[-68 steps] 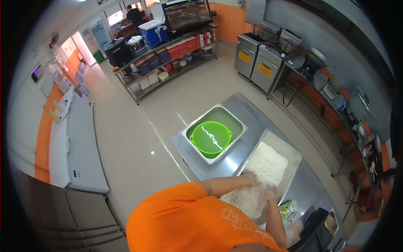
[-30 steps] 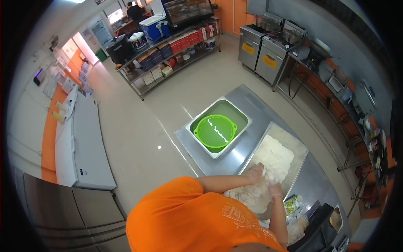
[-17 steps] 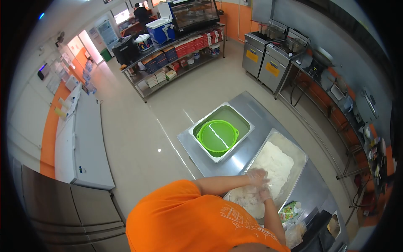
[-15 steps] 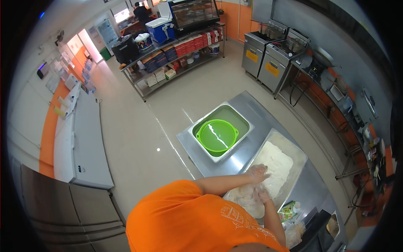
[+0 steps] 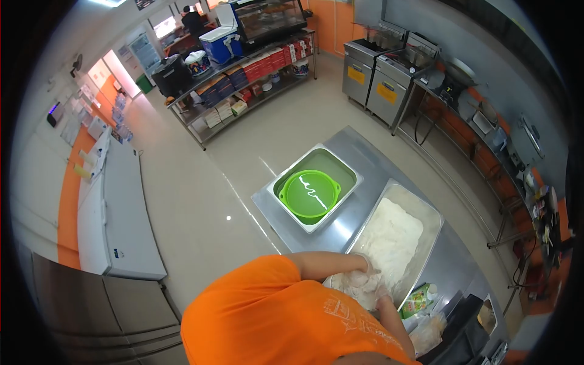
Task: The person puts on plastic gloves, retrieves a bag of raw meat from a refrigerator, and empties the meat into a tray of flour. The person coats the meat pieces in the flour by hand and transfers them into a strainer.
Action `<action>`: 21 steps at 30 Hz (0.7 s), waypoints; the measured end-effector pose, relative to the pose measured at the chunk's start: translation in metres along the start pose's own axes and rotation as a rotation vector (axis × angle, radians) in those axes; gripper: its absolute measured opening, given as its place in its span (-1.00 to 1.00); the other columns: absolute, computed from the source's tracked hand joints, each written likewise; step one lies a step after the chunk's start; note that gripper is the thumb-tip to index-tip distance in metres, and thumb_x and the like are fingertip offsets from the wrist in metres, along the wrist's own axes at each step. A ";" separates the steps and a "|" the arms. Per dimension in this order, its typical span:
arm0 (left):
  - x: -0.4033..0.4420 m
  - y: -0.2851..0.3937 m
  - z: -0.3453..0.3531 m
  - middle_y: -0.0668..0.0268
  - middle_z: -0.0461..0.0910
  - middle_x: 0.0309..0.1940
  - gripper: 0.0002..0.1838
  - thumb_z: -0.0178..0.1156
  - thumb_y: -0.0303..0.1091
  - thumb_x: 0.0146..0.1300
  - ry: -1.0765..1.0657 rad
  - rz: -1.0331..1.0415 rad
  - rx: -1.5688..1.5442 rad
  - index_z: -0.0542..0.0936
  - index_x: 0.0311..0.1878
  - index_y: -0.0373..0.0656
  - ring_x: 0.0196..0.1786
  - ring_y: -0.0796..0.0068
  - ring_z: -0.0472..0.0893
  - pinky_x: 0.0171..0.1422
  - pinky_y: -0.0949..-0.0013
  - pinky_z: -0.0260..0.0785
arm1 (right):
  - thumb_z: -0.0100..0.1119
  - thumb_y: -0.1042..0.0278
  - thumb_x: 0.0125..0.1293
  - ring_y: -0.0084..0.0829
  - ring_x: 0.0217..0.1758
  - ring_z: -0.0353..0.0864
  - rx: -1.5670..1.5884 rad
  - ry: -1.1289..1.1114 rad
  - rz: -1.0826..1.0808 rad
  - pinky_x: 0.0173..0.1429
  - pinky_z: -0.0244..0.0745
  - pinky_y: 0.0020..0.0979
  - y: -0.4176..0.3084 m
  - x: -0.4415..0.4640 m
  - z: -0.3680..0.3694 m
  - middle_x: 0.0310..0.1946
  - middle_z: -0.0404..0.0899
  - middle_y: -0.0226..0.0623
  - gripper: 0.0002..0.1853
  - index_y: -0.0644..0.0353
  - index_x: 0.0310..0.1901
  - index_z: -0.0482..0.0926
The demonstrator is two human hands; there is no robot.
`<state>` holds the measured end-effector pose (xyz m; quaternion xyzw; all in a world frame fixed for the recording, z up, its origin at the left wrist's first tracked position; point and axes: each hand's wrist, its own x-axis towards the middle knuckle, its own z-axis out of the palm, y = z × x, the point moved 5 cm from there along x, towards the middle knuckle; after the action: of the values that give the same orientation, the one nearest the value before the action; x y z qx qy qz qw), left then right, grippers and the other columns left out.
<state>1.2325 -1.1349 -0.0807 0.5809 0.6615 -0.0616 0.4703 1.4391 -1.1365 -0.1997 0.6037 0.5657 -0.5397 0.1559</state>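
Note:
A long metal tray [image 5: 433, 234] on the steel table holds a heap of white flour [image 5: 392, 234] in its far part. In the tray's near part, both my hands, in clear plastic gloves, press on pale floury pieces [image 5: 359, 291] that I cannot make out well. My left hand [image 5: 365, 267] is at the tray's left side, fingers bent down into the pieces. Close beside it on the right is my right hand [image 5: 383, 295], its fingers hidden among the flour and pieces.
A green round basket [image 5: 309, 193] sits in a metal pan of liquid [image 5: 348, 176] beyond the tray. Right of the tray lie a green-and-white packet [image 5: 418, 299] and a black bag [image 5: 465, 325]. Fryers [image 5: 384, 85] stand farther off, and a person [image 5: 192, 23] is far back.
Both hands have moved nearer to me, from the flour's edge into the near part of the tray. My left hand's fingers, spread before, now point down. The camera view has shifted slightly.

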 end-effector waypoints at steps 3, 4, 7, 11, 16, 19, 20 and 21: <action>0.025 -0.005 0.027 -0.03 0.60 0.31 -0.16 0.08 0.39 0.38 -0.036 0.007 -0.146 0.56 0.38 -0.20 0.31 0.02 0.62 0.36 -0.02 0.49 | -0.26 -0.12 0.61 0.02 0.38 0.55 0.816 -0.290 0.020 0.52 0.41 -0.07 -0.018 -0.011 0.030 0.36 0.55 -0.01 -0.37 0.24 0.37 0.49; 0.032 -0.004 0.034 -0.04 0.60 0.30 -0.15 0.08 0.39 0.38 -0.043 0.003 -0.203 0.56 0.38 -0.21 0.31 0.01 0.63 0.36 -0.02 0.49 | -0.26 -0.13 0.61 0.02 0.37 0.56 0.999 -0.349 0.019 0.51 0.42 -0.06 -0.033 -0.022 0.033 0.36 0.55 -0.01 -0.36 0.23 0.37 0.49; 0.043 -0.006 0.050 -0.05 0.61 0.29 -0.15 0.11 0.39 0.36 -0.034 -0.023 -0.391 0.56 0.37 -0.23 0.30 0.00 0.63 0.37 -0.01 0.48 | -0.26 -0.16 0.61 0.01 0.36 0.57 1.276 -0.371 -0.013 0.49 0.44 -0.06 -0.075 -0.056 0.028 0.35 0.56 -0.04 -0.36 0.21 0.36 0.51; 0.036 -0.006 0.053 -0.07 0.62 0.26 -0.14 0.15 0.39 0.34 -0.003 -0.045 -0.663 0.57 0.35 -0.25 0.28 -0.01 0.64 0.37 0.01 0.48 | -0.23 -0.26 0.59 -0.04 0.29 0.62 1.327 -0.430 -0.073 0.42 0.53 -0.03 -0.101 -0.061 0.030 0.30 0.60 -0.12 -0.33 0.16 0.33 0.54; 0.019 -0.005 0.045 -0.09 0.63 0.24 -0.12 0.19 0.39 0.32 0.009 -0.046 -1.032 0.57 0.34 -0.28 0.27 -0.03 0.65 0.38 0.03 0.47 | -0.04 -0.30 0.52 -0.05 0.23 0.67 1.375 -0.288 -0.138 0.31 0.61 0.00 -0.077 -0.011 0.017 0.25 0.64 -0.10 -0.31 0.23 0.27 0.56; 0.015 -0.005 0.034 -0.11 0.64 0.22 -0.12 0.22 0.39 0.31 0.032 -0.020 -1.218 0.57 0.33 -0.30 0.26 -0.04 0.65 0.39 0.05 0.47 | 0.10 -0.21 0.49 -0.02 0.21 0.68 1.114 -0.028 -0.136 0.28 0.62 -0.01 -0.060 -0.002 -0.020 0.22 0.65 -0.02 -0.33 0.32 0.24 0.56; 0.012 -0.004 0.026 -0.11 0.65 0.22 -0.11 0.23 0.39 0.30 0.060 -0.007 -1.226 0.57 0.33 -0.31 0.26 -0.04 0.66 0.39 0.05 0.47 | 0.14 -0.19 0.47 0.01 0.20 0.68 0.956 0.048 -0.148 0.27 0.62 -0.01 -0.041 0.015 -0.037 0.21 0.65 0.02 -0.33 0.37 0.23 0.56; 0.007 -0.005 0.019 -0.12 0.65 0.21 -0.11 0.24 0.39 0.30 0.078 -0.003 -1.241 0.57 0.32 -0.31 0.25 -0.05 0.66 0.39 0.05 0.47 | 0.19 -0.16 0.45 0.04 0.19 0.68 0.796 0.123 -0.156 0.27 0.62 -0.01 -0.031 0.023 -0.048 0.21 0.65 0.07 -0.32 0.42 0.22 0.55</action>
<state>1.2398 -1.1432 -0.0984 0.2004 0.5914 0.3549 0.6958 1.4303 -1.0768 -0.1883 0.6032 0.3652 -0.6895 -0.1652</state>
